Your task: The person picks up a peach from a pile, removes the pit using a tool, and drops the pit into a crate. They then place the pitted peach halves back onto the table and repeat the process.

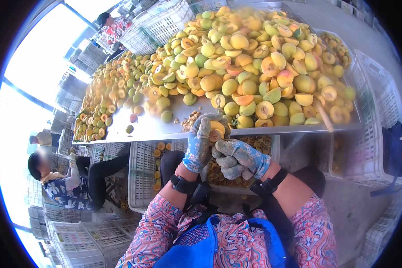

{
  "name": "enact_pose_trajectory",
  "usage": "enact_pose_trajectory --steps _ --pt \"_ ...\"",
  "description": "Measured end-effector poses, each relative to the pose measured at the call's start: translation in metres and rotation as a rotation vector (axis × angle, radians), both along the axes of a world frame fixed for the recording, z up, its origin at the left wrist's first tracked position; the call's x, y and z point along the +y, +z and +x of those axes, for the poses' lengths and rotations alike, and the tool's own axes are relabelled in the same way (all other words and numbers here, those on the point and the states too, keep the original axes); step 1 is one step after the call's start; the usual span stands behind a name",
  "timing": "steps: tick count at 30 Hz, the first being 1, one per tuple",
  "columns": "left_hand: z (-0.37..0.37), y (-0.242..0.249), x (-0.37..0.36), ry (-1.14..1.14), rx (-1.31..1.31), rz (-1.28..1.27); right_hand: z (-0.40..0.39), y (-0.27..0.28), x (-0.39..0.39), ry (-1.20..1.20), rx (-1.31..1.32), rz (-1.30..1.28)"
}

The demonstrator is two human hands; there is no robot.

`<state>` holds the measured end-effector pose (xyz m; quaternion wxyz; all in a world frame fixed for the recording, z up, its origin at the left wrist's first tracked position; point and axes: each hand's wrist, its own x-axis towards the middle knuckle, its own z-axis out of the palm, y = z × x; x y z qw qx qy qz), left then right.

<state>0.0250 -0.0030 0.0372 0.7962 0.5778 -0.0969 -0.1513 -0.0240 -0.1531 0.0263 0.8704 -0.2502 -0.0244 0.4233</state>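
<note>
In a grey-coated, blue floral glove, my left hand (199,142) is closed around a yellow peach half (217,128), its cut side towards me. My right hand (242,157), gloved alike, is curled shut just below and to the right, thumb side close to the fruit. Whatever its fingers hold is hidden. Both hands are at the near edge of a metal table (152,129). A small heap of peach pits (191,120) lies just beyond my left hand. A big pile of peaches (250,62), whole and halved, covers much of the tabletop.
Beneath my hands stands a crate of peach halves (228,176), beside a white crate (140,178). A wooden handle (324,115) leans at the table's right edge. White crates (375,98) flank the right side. One person (71,183) sits at left, another (114,29) beyond the table.
</note>
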Motion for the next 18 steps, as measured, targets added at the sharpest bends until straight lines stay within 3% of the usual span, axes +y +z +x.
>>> enact_pose_trajectory --steps 10,14,15,16,17,18 --pt "-0.009 0.028 0.053 -0.242 -0.077 0.336 -0.014 0.002 0.012 0.137 0.008 0.048" --pt "0.000 0.021 0.084 -0.149 -0.167 0.358 -0.022 0.009 0.010 0.148 0.040 0.151" --pt "0.000 0.029 0.100 -0.074 -0.075 0.430 -0.024 0.012 0.005 0.116 0.044 0.179" --pt "-0.003 0.039 0.111 -0.003 -0.010 0.475 -0.011 -0.009 -0.003 0.231 0.067 0.320" --pt "0.007 0.036 0.137 -0.042 -0.009 0.577 -0.009 -0.007 -0.004 0.226 0.064 0.323" --pt "0.008 0.040 0.156 -0.020 -0.049 0.755 -0.007 -0.003 -0.004 0.220 -0.431 -0.390"
